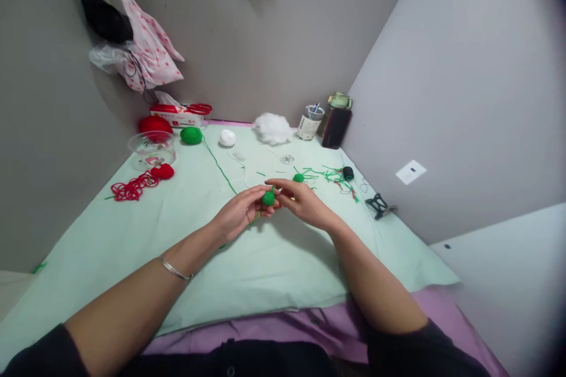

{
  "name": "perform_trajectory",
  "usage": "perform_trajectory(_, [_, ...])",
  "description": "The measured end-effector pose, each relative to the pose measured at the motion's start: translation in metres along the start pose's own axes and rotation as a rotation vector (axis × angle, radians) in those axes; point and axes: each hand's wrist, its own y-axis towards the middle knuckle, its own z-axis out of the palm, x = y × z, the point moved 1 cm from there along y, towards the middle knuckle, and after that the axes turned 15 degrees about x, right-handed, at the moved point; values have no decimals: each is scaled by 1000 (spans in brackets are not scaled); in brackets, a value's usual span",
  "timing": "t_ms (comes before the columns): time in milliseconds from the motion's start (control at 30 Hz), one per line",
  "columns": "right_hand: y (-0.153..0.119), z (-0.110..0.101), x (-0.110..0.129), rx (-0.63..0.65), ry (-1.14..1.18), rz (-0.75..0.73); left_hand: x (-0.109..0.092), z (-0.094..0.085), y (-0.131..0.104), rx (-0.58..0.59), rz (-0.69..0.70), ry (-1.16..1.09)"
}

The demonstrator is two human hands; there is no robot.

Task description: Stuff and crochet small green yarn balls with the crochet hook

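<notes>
A phone point(336, 128) and bottle point(340, 100) stand beyond the right hand point(305, 203); a tissue box point(181, 119) and hanging bag point(152, 50), beyond the left hand point(239, 212).

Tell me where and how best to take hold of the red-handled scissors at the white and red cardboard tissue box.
Grip the red handle loops, coming from the person's right and slightly above. They face right near the right end of the box, while the white tissue sticks up on the left. The blades are hard to make out.
</notes>
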Motion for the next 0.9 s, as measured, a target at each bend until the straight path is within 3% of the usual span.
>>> perform_trajectory(233, [0,-14,-9,0,143,54,-5,0,-1,-60,4,32])
perform_trajectory(500, [2,-48,-19,-216,261,62,-10,1,-1,-174,11,-11])
perform_trajectory(733, [15,-105,-40,-467,102,200,-15,-11,0,-275,47,-105])
perform_trajectory(900, [21,-125,-72,-546,-84,361,-16,-11,0,-281,75,-117])
